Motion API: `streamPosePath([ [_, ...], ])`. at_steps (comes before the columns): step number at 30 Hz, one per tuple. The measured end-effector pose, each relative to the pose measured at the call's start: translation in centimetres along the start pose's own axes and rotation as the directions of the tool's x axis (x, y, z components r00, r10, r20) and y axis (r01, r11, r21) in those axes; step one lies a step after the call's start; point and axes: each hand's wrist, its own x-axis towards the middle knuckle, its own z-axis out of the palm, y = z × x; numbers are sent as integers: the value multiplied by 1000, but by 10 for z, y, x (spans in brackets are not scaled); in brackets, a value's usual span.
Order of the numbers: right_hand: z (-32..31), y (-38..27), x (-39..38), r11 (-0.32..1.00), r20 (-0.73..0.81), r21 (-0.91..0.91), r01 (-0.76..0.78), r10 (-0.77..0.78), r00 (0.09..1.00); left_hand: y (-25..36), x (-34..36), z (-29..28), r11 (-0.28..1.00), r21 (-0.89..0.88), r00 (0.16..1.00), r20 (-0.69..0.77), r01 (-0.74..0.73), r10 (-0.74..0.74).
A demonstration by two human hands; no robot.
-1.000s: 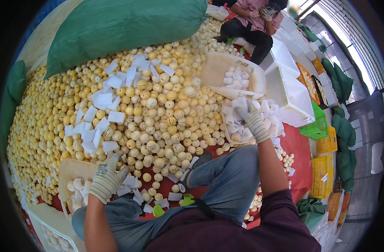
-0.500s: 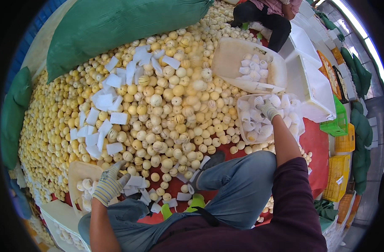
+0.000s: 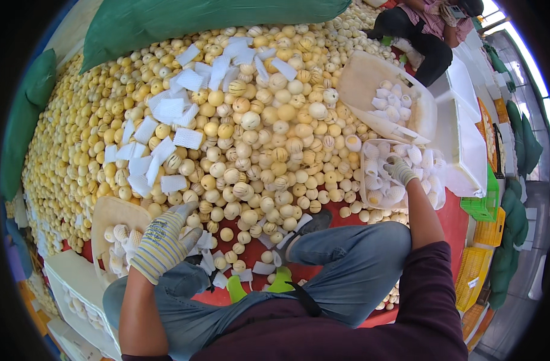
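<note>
My left hand point(image 3: 168, 238), in a striped work glove, has fingers and thumb apart with nothing visible between them. It is beside a beige tub point(image 3: 99, 224) holding foam-sleeved fruit point(image 3: 132, 239). My right hand point(image 3: 399, 169), also gloved, reaches into the right-hand tub point(image 3: 403, 204), fingers bent and slightly apart over white sleeved fruits point(image 3: 432, 183). A large pile of round yellow-cream fruit point(image 3: 251, 120) lies before me, with flat white foam sleeves point(image 3: 168, 110) scattered on it.
A green sack point(image 3: 209, 18) lines the back. Another tub point(image 3: 359, 81) is beyond my right hand. A person point(image 3: 425, 42) sits at back right holding a small device. Styrofoam boxes point(image 3: 467, 150), green point(image 3: 479, 207) and yellow point(image 3: 470, 271) crates line the right; another box point(image 3: 76, 271) is left.
The view has shifted, so the scene sits farther right and higher. My right hand has come down among the sleeved fruit since a second ago. My left hand remains by its tub.
</note>
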Motion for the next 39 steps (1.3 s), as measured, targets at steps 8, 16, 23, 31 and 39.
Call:
streamPosePath([
  [8, 4, -93, 49, 972, -12, -210, -103, 103, 995, 1, -9, -5, 989, 149, 1000, -9, -3, 4],
  [16, 129, -150, 49, 967, -106, -36, -251, 246, 963, 13, 3, -7, 973, 212, 993, 61, 87, -102],
  [23, 114, -139, 54, 954, -512, 57, -294, 281, 812, 8, 11, -6, 987, 163, 1000, 23, 12, -16],
  [31, 56, -5, 91, 930, -490, 76, -360, 349, 798, 4, 6, -16, 972, 234, 1000, 0, -16, 17],
  [39, 112, -111, 26, 694, -47, -719, -37, 4, 999, 13, -7, -25, 984, 176, 999, -49, 19, -11],
])
